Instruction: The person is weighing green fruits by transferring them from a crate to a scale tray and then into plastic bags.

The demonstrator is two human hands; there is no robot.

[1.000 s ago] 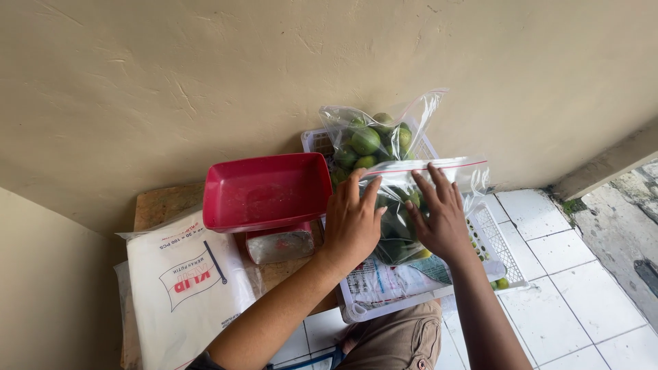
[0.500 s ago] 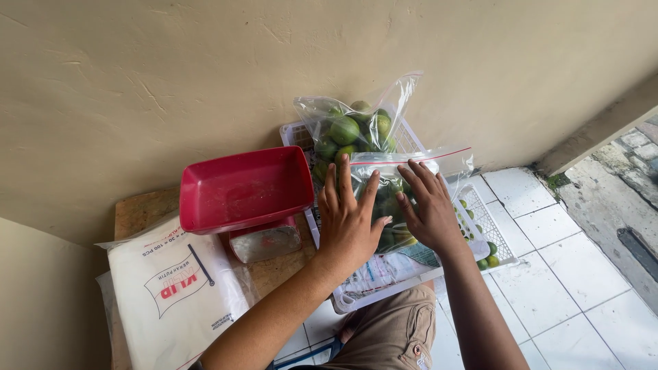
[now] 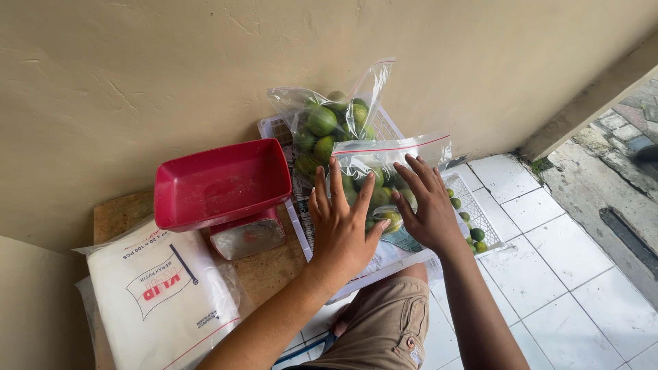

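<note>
My left hand [image 3: 343, 223] and my right hand [image 3: 428, 205] lie flat, fingers spread, on a clear zip bag of green limes [image 3: 384, 181]. That bag rests in a white slotted tray [image 3: 480, 216] lined with newspaper. A second clear bag of limes [image 3: 329, 123] stands open behind it against the wall. A few loose limes [image 3: 473, 236] lie at the tray's right end.
A kitchen scale with a red pan [image 3: 219, 181] stands left of the tray on a wooden board [image 3: 267, 264]. A white pack of plastic bags [image 3: 161, 294] lies at the lower left. A beige wall rises behind; white floor tiles [image 3: 569, 274] spread to the right.
Both hands have stayed pressed on the front bag; the view has shifted so everything sits slightly lower and further left in the frame.
</note>
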